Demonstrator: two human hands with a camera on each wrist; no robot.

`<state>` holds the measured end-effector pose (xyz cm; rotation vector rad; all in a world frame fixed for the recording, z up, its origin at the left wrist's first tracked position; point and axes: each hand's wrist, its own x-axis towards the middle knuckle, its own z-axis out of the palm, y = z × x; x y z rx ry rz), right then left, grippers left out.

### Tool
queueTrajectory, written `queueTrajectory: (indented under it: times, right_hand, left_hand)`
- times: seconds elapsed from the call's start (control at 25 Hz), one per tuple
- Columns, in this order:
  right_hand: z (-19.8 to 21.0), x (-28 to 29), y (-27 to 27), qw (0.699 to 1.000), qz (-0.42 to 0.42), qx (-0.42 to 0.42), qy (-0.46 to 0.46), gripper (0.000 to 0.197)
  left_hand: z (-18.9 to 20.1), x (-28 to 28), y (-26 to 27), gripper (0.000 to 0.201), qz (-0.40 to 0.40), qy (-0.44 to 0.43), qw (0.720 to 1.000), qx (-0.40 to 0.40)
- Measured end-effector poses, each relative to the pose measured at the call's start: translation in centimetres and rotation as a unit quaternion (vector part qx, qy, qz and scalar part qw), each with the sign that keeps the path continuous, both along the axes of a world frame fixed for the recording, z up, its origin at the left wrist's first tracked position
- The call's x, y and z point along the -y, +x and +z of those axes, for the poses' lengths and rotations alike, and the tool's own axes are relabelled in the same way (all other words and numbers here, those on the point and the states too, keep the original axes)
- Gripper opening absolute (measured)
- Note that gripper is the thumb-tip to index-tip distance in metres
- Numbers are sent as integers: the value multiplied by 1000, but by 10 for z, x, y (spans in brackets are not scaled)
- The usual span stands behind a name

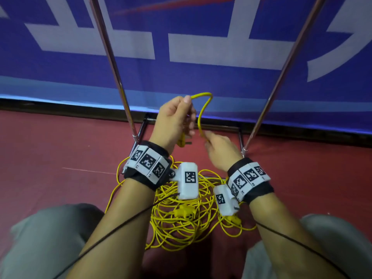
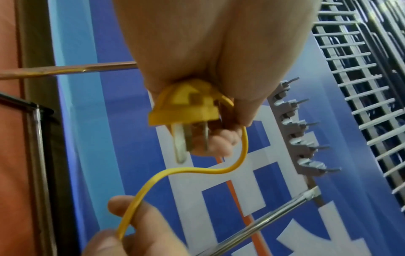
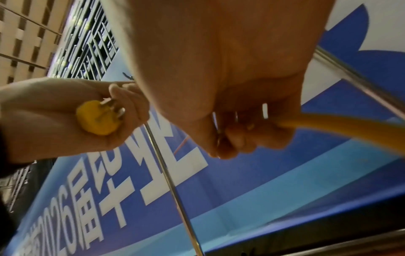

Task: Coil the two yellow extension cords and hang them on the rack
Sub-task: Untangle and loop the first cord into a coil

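The left hand (image 1: 174, 117) curls around the yellow plug (image 2: 186, 105), and the right hand (image 1: 220, 150) pinches the cord (image 1: 203, 109) looping out of that plug. Behind both forearms, the tangled cords (image 1: 181, 224) lie on the red floor (image 1: 60, 150) just in front of the rack (image 1: 112, 63), whose top is cut off, so the two cords cannot be told apart.

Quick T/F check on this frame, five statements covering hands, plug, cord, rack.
1. The left hand holds the yellow plug. True.
2. The right hand is empty. False: it pinches the yellow cord a short way from the plug.
3. Most of the cord lies in a loose pile on the red floor. True.
4. A finished coil already hangs on the rack. False: none shows on the rack's poles, and the pile is still tangled.
5. The plug's prongs are pushed into a socket. False: they stick out bare.
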<state>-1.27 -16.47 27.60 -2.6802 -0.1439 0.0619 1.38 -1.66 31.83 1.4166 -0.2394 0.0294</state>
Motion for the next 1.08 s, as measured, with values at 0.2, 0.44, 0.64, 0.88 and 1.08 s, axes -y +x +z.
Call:
queueTrajectory:
  times: [0.2, 0.44, 0.64, 0.88, 1.08]
  right_hand:
    - [-5, -10, -6, 999, 52, 0, 5, 35]
    - [-7, -11, -4, 996, 68, 14, 62, 22]
    - [-6, -8, -5, 986, 58, 95, 121, 8]
    - [-8, -4, 0, 954, -16, 140, 266, 18]
    - [-5, 14, 3, 926, -11, 77, 369, 14]
  left_hand:
    - [-66, -4, -8, 28, 9, 217, 974, 59]
    - [-63, -3, -12, 28, 86, 284, 932, 210]
    - [-70, -16, 1, 35, 90, 469, 854, 210]
    - [-66, -21, 3, 48, 33, 300, 952, 60]
    - [-61, -38, 8, 40, 122, 237, 963, 39]
